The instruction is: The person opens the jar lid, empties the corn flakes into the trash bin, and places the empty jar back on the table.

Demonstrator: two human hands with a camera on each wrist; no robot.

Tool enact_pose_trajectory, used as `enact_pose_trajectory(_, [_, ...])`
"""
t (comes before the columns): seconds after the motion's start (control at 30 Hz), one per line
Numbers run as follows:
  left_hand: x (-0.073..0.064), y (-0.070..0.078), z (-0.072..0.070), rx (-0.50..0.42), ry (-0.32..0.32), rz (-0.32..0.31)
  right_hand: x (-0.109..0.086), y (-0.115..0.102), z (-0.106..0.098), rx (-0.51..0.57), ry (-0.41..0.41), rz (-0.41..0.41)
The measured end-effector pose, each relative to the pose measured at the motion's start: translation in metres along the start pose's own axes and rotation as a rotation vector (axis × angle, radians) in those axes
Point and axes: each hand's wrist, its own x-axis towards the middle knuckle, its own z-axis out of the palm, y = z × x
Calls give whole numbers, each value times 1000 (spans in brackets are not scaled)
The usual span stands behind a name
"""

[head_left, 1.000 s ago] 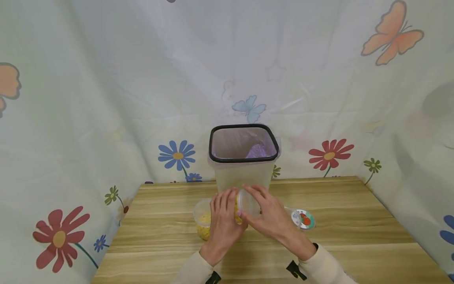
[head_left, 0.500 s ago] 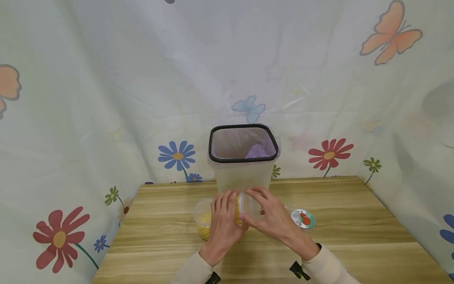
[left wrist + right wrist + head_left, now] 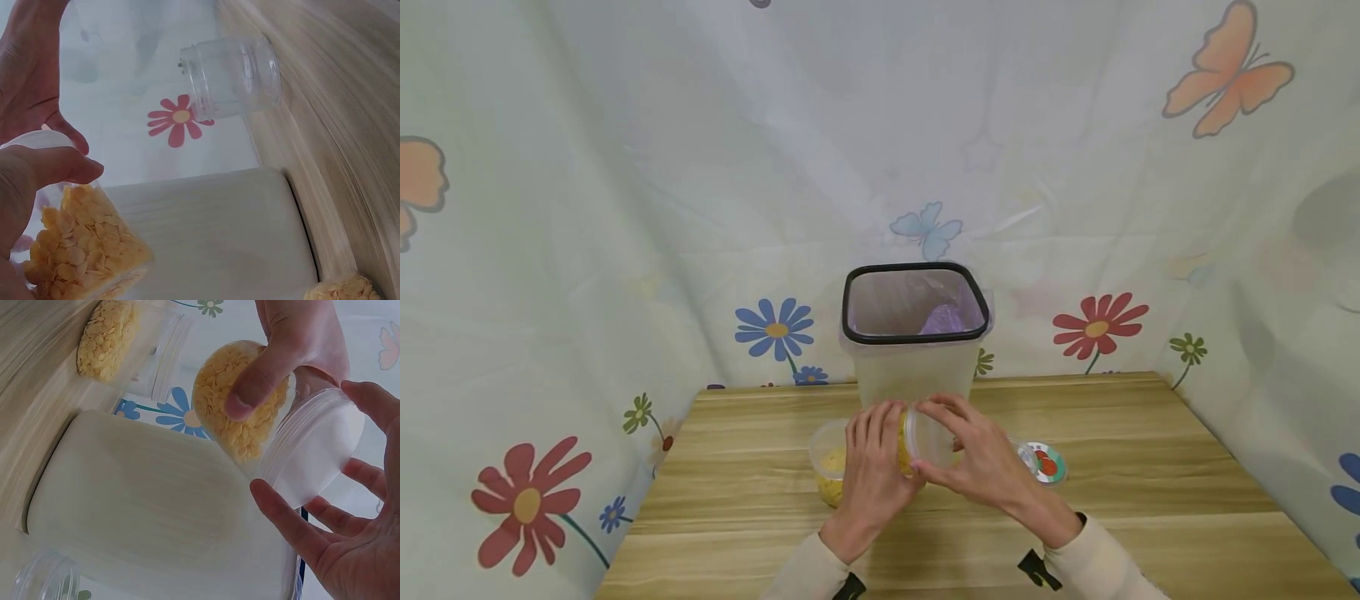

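My left hand (image 3: 876,471) grips a clear plastic jar (image 3: 240,400) partly filled with yellow flakes, tilted so its covered end faces my right hand (image 3: 977,454). In the right wrist view the left thumb lies across its side. A white translucent round lid (image 3: 322,447) covers that end. The spread thumb and fingers of my right hand hold the lid around its rim. A second jar of yellow flakes (image 3: 829,479) stands on the table just left of the left hand, partly hidden by it. In the left wrist view the flakes (image 3: 81,244) show through the held jar's wall.
A pale bin (image 3: 910,367) with a black rim and a purple liner stands behind the hands. To the right stands a clear empty jar (image 3: 231,75), near a round green-and-red label (image 3: 1048,462). A patterned curtain (image 3: 775,167) surrounds the wooden table (image 3: 737,533).
My right hand has shifted slightly right and its fingers have moved a little around the lid. The left hand and the held jar stay nearly in place.
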Motion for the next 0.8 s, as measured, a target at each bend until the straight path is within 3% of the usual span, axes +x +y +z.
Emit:
enact_pose_trajectory(0.37, [2, 1, -5, -35, -13, 0, -1, 1, -8, -18, -29, -67])
enact_pose_trajectory(0.8, [5, 1, -11, -54, -32, 19, -2, 4, -11, -75, 2, -184])
